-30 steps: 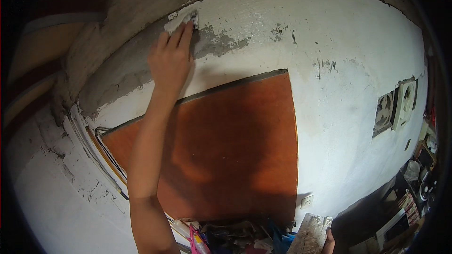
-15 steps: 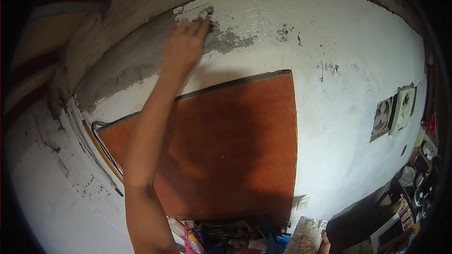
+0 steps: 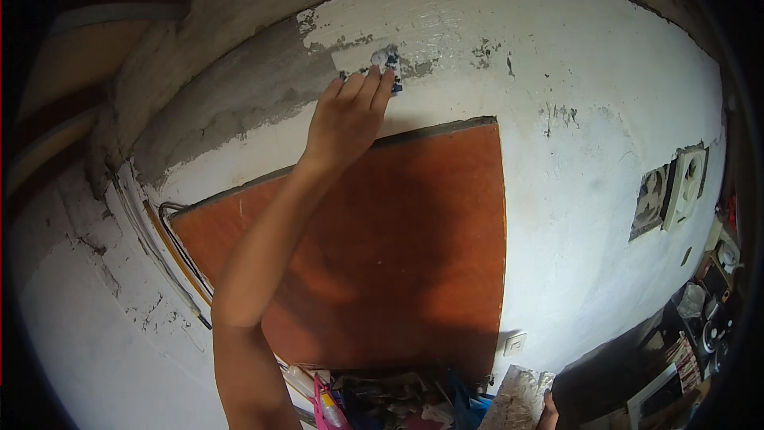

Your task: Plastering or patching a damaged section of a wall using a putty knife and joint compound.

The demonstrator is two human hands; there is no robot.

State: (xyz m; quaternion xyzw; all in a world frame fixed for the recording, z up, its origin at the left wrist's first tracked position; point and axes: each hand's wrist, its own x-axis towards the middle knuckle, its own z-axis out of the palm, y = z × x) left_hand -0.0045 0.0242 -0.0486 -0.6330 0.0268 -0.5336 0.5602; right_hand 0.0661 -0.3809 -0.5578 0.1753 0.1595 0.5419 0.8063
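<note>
My left hand [image 3: 346,119] is raised to the wall, fingers closed on a flat scraper [image 3: 386,58] with dark blue parts, smeared with white putty. The scraper lies against the white wall [image 3: 549,215], over a bare grey patch with flaking edges. A smooth white strip of putty [image 3: 350,60] shows just left of it. Low at the right, my right hand [image 3: 549,412] grips the edge of a putty-crusted board [image 3: 517,400]. Only a little of that hand shows at the board's right edge; the rest is hidden.
Below the grey plaster [image 3: 231,103] is an orange-brown panel [image 3: 382,263]. Cables [image 3: 171,247] run down the left corner. A wall switch [image 3: 515,343], a vent fan [image 3: 683,185] and cluttered household items [image 3: 708,326] are at the right. Bags and cloths [image 3: 390,398] lie below the panel.
My left hand and the scraper have moved right and down across the wall. White putty now covers part of the grey patch there. My right hand and the board stay nearly in place.
</note>
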